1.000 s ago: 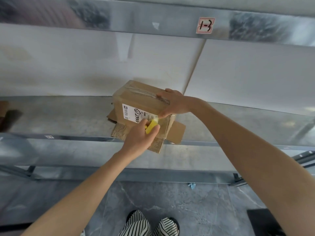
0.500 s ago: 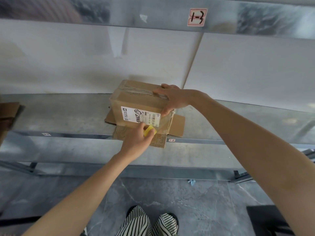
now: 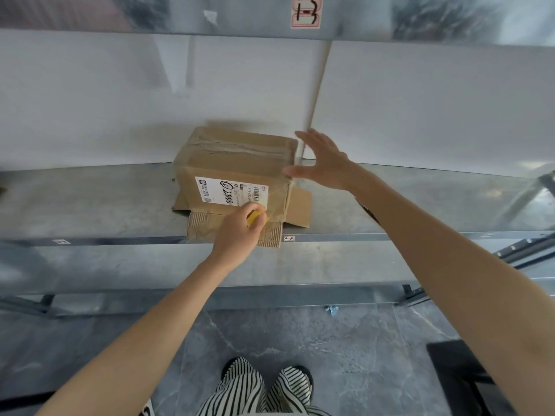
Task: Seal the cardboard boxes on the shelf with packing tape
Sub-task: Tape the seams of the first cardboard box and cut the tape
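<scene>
Metal shelf (image 3: 90, 205), taped cardboard box (image 3: 234, 163), left hand (image 3: 237, 232) fingers gripping yellow object (image 3: 255, 217), right hand (image 3: 327, 163) fingers spread beside box.

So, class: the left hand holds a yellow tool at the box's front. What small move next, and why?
Probably set the right hand on the cardboard box to steady it: that hand hovers open beside its corner while the left hand grips the yellow tool at the front.
</scene>
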Demonstrator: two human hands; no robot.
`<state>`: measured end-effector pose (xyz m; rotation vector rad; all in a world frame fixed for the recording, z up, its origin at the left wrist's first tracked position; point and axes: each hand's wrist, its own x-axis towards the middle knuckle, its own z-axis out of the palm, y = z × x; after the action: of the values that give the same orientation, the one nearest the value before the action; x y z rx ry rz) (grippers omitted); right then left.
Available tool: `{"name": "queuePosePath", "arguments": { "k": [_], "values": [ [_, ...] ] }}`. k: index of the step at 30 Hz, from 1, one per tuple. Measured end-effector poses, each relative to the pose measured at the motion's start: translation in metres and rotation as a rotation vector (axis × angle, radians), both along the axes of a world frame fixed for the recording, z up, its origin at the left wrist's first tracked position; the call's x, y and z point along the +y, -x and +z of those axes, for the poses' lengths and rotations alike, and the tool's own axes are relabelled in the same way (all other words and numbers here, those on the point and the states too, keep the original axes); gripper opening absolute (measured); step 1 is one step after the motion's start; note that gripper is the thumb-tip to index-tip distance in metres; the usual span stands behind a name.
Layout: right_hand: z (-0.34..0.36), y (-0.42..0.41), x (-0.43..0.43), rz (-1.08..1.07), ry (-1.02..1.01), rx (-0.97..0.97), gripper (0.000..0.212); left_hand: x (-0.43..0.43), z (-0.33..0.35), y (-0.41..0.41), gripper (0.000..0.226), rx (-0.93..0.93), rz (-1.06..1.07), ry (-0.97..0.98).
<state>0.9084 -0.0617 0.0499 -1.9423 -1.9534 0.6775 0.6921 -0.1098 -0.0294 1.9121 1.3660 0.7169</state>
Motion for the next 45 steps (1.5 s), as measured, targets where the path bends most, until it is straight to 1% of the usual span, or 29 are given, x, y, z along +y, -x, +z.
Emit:
{"name": "queuePosePath", "arguments": {
  "k": [3, 5, 7, 10, 13, 15, 17, 19, 22, 24, 26, 27, 29, 30, 32, 36, 38, 43, 45],
  "values": [
    [-0.019, -0.029, -0.012, -0.156, -0.061, 0.064, 0.079, 0.001, 0.001, -0.002, 0.012, -0.032, 0.015, 0.026],
    [-0.036, -0.05, -0.022, -0.25, -0.045, 0.034, 0.069, 0.001, 0.001, -0.004, 0.011, -0.083, 0.019, 0.057],
    [-0.055, -0.069, -0.033, -0.358, 0.0, 0.001, 0.062, 0.001, 0.0, -0.005, 0.011, -0.126, 0.031, 0.077],
    [-0.08, -0.088, -0.046, -0.498, 0.118, -0.064, 0.058, -0.001, -0.001, -0.008, 0.01, -0.154, 0.05, 0.092],
    [-0.101, -0.093, -0.055, -0.551, 0.21, -0.155, 0.047, -0.001, -0.002, -0.008, 0.011, -0.172, 0.046, 0.112],
    [-0.111, -0.091, -0.06, -0.583, 0.185, -0.189, 0.036, -0.002, -0.002, -0.007, 0.012, -0.196, 0.045, 0.128],
    [-0.117, -0.089, -0.06, -0.616, 0.123, -0.156, 0.028, -0.001, 0.0, -0.006, 0.011, -0.212, 0.06, 0.137],
    [-0.118, -0.085, -0.059, -0.616, 0.116, -0.096, 0.027, 0.001, 0.002, -0.006, 0.012, -0.208, 0.081, 0.141],
    [-0.114, -0.073, -0.058, -0.544, 0.141, -0.049, 0.02, 0.002, 0.004, -0.006, 0.013, -0.193, 0.096, 0.159],
    [-0.107, -0.059, -0.059, -0.523, 0.101, 0.013, 0.021, 0.002, 0.005, -0.006, 0.012, -0.167, 0.107, 0.154],
    [-0.098, -0.043, -0.059, -0.52, 0.017, 0.132, 0.015, 0.002, 0.007, -0.006, 0.013, -0.155, 0.103, 0.15],
    [-0.092, -0.034, -0.059, -0.526, -0.011, 0.235, 0.01, 0.001, 0.008, -0.006, 0.014, -0.161, 0.097, 0.155],
    [-0.08, -0.016, -0.061, -0.527, -0.025, 0.457, 0.014, 0.001, 0.009, -0.006, 0.015, -0.185, 0.087, 0.179],
    [-0.075, -0.009, -0.063, -0.511, -0.02, 0.512, 0.017, 0.002, 0.009, -0.006, 0.015, -0.196, 0.088, 0.192],
    [-0.068, 0.005, -0.07, -0.476, 0.007, 0.539, 0.018, 0.002, 0.009, -0.006, 0.015, -0.212, 0.09, 0.213],
    [-0.065, 0.024, -0.089, -0.439, 0.009, 0.736, 0.007, 0.003, 0.008, -0.006, 0.013, -0.215, 0.077, 0.232],
    [-0.067, 0.031, -0.093, -0.398, 0.014, 0.739, 0.009, 0.003, 0.008, -0.006, 0.013, -0.213, 0.07, 0.239],
    [-0.072, 0.042, -0.087, -0.329, 0.051, 0.645, 0.014, 0.003, 0.009, -0.006, 0.014, -0.208, 0.068, 0.241],
    [-0.073, 0.046, -0.085, -0.308, 0.054, 0.642, 0.016, 0.004, 0.009, -0.006, 0.016, -0.209, 0.065, 0.235]
  ]
}}
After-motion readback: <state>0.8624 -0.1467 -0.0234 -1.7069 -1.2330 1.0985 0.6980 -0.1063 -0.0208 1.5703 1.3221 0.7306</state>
